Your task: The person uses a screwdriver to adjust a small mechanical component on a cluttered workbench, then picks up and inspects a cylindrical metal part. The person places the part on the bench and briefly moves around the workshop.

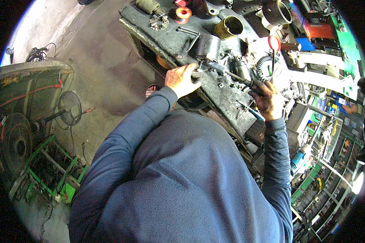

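My left hand (182, 82) is at the near edge of the dark workbench (227, 100), its thumb and fingers pinched around a small metal part (198, 72) that they mostly hide. To the right, my right hand (268, 100) is closed on the dark grip of a long hammer-like tool (236, 76). The tool's metal head end points left and lies close to my left fingertips; whether it touches the part I cannot tell. Just beyond stands a grey metal cylinder (208, 47), with a smaller dark cylindrical part (241, 69) to its right.
Farther back on the bench are an orange-rimmed wire spool (183, 15), a yellowish ring-shaped housing (228, 27) and a black coiled cable (264, 67). Crowded shelves (330, 152) line the right side. A green metal frame (48, 170) stands on the floor at left.
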`<move>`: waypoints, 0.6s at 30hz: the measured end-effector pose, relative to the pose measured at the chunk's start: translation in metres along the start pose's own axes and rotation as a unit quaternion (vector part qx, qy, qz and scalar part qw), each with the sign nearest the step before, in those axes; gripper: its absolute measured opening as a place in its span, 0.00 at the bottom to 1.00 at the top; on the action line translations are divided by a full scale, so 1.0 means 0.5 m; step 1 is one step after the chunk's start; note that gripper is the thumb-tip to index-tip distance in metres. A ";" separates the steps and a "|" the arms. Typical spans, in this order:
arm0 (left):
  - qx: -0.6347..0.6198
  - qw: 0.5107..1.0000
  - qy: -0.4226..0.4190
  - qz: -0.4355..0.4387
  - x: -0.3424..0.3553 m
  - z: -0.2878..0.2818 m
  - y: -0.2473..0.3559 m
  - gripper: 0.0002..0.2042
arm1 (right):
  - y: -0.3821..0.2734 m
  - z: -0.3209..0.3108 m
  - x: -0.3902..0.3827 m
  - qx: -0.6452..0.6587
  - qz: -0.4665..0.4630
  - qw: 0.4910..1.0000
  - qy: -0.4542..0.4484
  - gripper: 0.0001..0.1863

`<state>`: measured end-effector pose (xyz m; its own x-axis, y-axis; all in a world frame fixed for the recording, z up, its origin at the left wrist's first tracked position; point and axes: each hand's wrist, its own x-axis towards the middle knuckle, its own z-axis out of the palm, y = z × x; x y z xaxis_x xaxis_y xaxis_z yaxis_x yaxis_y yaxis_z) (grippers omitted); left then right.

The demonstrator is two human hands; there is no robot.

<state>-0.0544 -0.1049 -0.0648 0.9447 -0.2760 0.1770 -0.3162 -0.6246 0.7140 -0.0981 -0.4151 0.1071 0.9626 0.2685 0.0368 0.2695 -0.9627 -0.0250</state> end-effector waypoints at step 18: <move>0.039 0.998 -0.038 -0.037 0.017 0.027 0.010 0.20 | -0.016 0.005 -0.019 0.054 0.093 0.992 -0.064 0.23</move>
<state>-0.0490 -0.1200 -0.0687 0.9575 -0.2793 0.0725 -0.2546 -0.6995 0.6677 -0.1096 -0.4099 0.1045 0.9899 0.0958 -0.1048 0.0822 -0.9885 -0.1269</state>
